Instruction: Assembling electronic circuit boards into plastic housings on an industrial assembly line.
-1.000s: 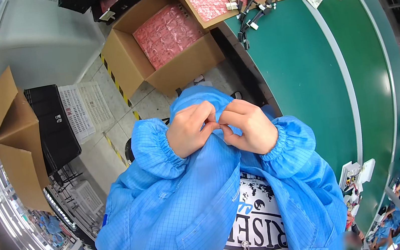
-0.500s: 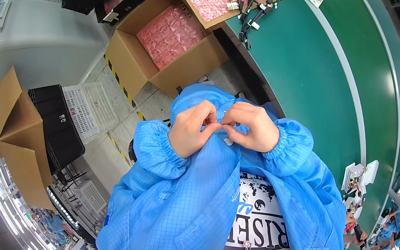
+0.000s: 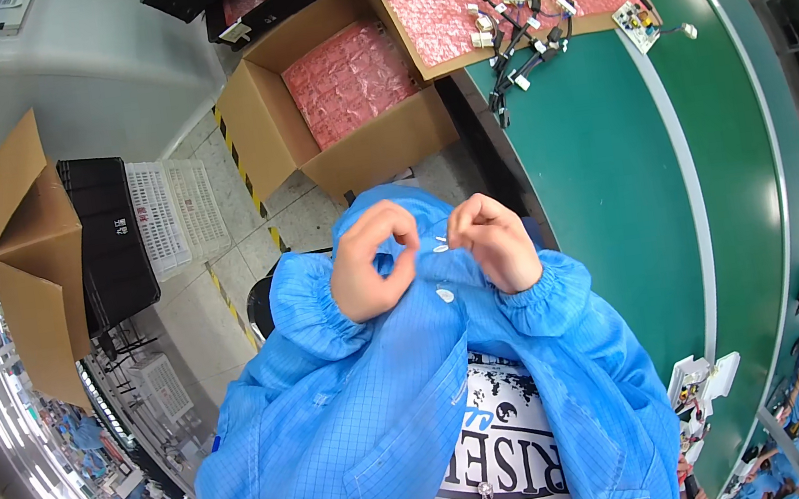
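Both of my hands are raised over the lap of my blue checked smock (image 3: 372,425). Thumb and forefinger of my left hand (image 3: 373,263) curl together into a ring; a slight blur hides whether anything is between the tips. My right hand (image 3: 498,245) pinches a short way to the right, apart from the left, and what it may hold is too small to make out. Between and just below the hands, two small white oval pieces (image 3: 445,295) show against the blue cloth.
At right stands a green-topped bench (image 3: 590,164). Pink bubble wrap (image 3: 435,18) on it bears circuit boards and a heap of cables (image 3: 517,32). An open carton (image 3: 346,150) with pink wrap stands ahead. Black crate (image 3: 111,242), white baskets (image 3: 176,203) and another carton (image 3: 35,237) are at left.
My hands, which met fingertip to fingertip, have parted sideways. A second white piece has come into sight between them. The view has shifted slightly, showing more boards on the bench.
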A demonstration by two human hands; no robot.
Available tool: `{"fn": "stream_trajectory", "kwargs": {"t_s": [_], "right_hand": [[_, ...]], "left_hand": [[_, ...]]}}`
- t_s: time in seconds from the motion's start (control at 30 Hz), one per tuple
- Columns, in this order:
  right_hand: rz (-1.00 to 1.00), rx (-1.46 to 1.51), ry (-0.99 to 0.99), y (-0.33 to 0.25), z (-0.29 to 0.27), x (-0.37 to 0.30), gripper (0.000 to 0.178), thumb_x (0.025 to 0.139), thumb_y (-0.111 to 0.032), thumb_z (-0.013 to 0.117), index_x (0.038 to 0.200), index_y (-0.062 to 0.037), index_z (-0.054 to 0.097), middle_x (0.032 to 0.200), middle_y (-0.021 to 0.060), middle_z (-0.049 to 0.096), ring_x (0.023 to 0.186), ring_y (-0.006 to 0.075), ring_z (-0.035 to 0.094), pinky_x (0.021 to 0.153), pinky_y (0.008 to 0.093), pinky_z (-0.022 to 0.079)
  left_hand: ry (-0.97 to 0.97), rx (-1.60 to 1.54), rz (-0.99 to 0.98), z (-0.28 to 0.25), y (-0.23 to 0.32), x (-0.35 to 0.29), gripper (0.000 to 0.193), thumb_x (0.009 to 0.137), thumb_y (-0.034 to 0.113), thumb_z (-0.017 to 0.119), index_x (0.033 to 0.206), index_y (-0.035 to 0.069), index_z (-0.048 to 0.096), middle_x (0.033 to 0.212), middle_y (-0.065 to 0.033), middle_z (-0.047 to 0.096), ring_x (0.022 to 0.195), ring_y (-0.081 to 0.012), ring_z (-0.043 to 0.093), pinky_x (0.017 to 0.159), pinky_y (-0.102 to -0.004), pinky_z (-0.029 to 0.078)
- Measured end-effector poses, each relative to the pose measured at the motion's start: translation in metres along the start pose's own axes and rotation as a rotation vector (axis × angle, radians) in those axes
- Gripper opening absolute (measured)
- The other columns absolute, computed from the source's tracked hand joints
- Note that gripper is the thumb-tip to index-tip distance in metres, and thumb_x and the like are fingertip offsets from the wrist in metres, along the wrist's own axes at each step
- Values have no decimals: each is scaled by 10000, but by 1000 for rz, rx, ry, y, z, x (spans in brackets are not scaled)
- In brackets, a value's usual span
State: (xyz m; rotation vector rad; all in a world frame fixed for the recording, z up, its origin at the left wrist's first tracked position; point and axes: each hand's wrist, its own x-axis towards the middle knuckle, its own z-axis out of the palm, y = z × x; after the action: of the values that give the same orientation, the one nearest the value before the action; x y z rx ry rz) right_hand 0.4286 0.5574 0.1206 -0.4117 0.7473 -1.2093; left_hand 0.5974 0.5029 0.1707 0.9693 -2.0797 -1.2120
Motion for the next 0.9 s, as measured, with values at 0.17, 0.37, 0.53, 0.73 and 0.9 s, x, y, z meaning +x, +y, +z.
{"fn": "stream_trajectory", "kwargs": {"t_s": [0.17, 0.37, 0.53, 0.73, 0.9], "right_hand": [[35, 715, -257, -6, 0, 3, 233, 539, -96, 472, 757, -92, 389, 817, 63, 394, 822, 196, 373, 749, 291, 314], [-32, 733, -329, -15, 8, 1, 172, 551, -67, 468, 692, -103, 376, 757, 40, 371, 748, 165, 349, 704, 267, 312], [-56, 734, -349, -18, 11, -3, 124, 590, -81, 485, 652, -105, 380, 735, 37, 368, 712, 150, 342, 659, 253, 307], [-11, 865, -328, -16, 4, 0, 416, 841, -462, 423, 928, -62, 499, 833, 71, 461, 801, 184, 410, 723, 288, 336], [23, 836, -203, -28, 16, 1, 745, 810, -663, 254, 1387, -213, 116, 1402, 214, 146, 1284, 325, 194, 1034, 448, 198]], "left_hand": [[28, -927, -189, -6, -15, -7, 120, 583, 24, 455, 681, 52, 391, 766, -82, 406, 718, -173, 412, 686, -279, 346], [-1, -1278, -234, -4, -15, -4, 133, 614, 84, 466, 700, 62, 367, 720, -63, 372, 685, -163, 371, 648, -288, 316], [-30, -1296, -244, 0, -16, -2, 142, 650, 119, 486, 706, 66, 367, 707, -56, 378, 671, -159, 374, 634, -285, 310], [-9, -1196, -293, 5, -11, 9, 156, 666, 136, 501, 717, 62, 374, 696, -59, 389, 648, -156, 372, 614, -281, 312], [-9, -666, -113, 4, 11, 13, 148, 681, 108, 536, 786, 19, 482, 778, -97, 474, 729, -190, 452, 686, -295, 370]]}}
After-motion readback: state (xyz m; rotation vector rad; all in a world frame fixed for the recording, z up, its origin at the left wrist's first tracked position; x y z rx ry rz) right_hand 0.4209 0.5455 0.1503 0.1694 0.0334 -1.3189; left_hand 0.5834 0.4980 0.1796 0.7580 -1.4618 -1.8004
